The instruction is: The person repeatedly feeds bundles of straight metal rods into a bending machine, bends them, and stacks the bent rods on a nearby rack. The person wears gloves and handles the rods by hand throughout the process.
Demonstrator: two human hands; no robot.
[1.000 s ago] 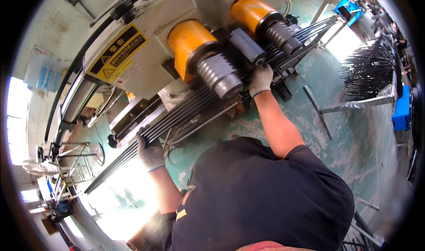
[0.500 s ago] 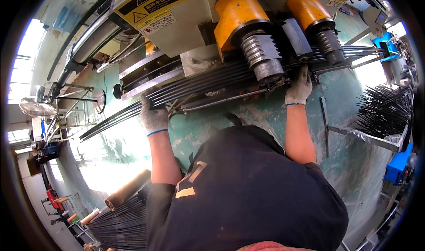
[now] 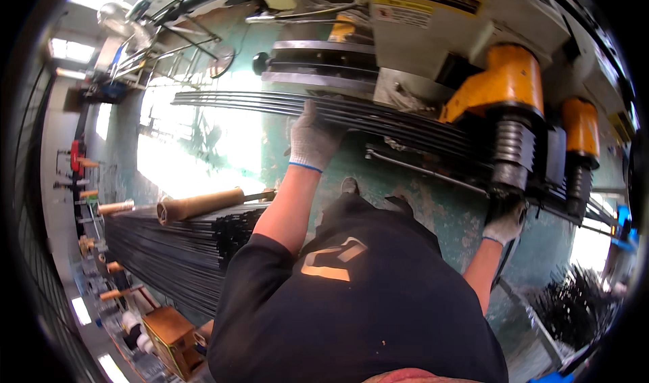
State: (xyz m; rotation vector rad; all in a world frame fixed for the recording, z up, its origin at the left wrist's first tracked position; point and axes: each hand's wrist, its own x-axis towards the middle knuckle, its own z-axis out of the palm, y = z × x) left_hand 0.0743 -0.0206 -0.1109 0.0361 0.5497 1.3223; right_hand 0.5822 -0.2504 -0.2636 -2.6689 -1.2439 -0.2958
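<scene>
- Head view, nearest item: my dark shirt (image 3: 358, 308). Beyond it I extend two gloved hands, set well apart.
- Left hand (image 3: 313, 141): my fingers are closed about a bunch of long dark rods (image 3: 382, 118). One digit shows upright across the near rods; the others are hidden beneath.
- Right hand (image 3: 505, 222): placed just below the nearer ribbed cylinder (image 3: 512, 154). The fingertips lie in shadow; I cannot tell whether they are spread, pressed together or pinching a part.
- Rod position: free ends at the left, lengths running side by side along the front of the machine, right-hand portion passing behind the ribbed cylinder.
- Progress, by judgement: the rods are already laid along the machine, but handling is unfinished, since my left hand holds them. Whether they are seated or clamped cannot be told.
- Machine: two orange housings (image 3: 512, 79) stand above the rods.
- Away from the machine: a large stack of rods (image 3: 169, 254) at lower left, beside a brown roll (image 3: 203, 206); a loose heap of rods (image 3: 574, 305) at lower right.
</scene>
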